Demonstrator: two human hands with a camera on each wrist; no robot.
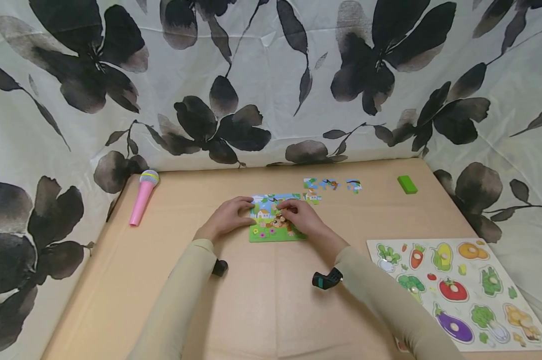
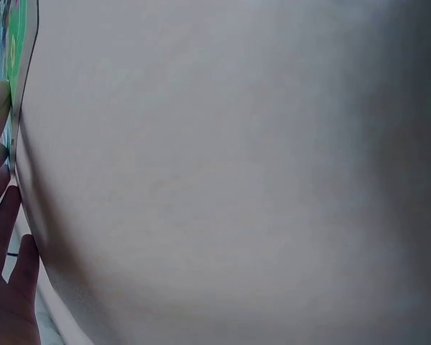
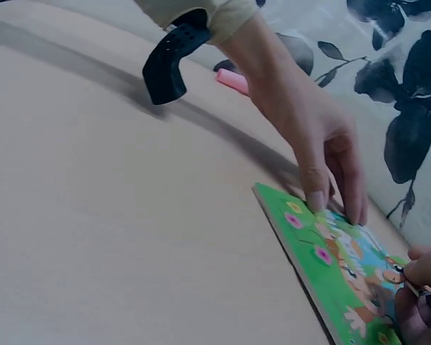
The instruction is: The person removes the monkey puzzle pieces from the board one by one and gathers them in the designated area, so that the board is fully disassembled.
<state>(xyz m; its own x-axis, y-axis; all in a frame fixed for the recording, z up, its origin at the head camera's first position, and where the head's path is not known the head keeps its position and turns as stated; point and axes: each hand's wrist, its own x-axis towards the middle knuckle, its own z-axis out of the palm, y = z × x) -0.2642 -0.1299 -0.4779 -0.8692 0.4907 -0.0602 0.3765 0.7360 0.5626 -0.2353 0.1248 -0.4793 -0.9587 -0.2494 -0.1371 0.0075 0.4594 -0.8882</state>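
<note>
A small jigsaw puzzle board (image 1: 271, 236) with a green border, a house and a brown animal lies on the table. My left hand (image 1: 226, 217) rests at its left edge, thumb and fingers spread and touching it, also seen as the left hand (image 3: 320, 136) in the right wrist view. Over the board's right part, my right hand (image 1: 303, 216) pinches a small puzzle piece (image 3: 415, 289), mostly hidden by the fingers. Just beyond the board's upper right corner lie loose pieces: a house piece (image 1: 312, 197), a blue-green piece (image 1: 310, 183) and others.
A pink toy microphone (image 1: 142, 197) lies at the far left. The green block (image 1: 407, 184) sits at the back right. A white vegetable board (image 1: 473, 280) covers the right front, partly under my right forearm. Floral cloth (image 1: 271, 90) hangs behind the table.
</note>
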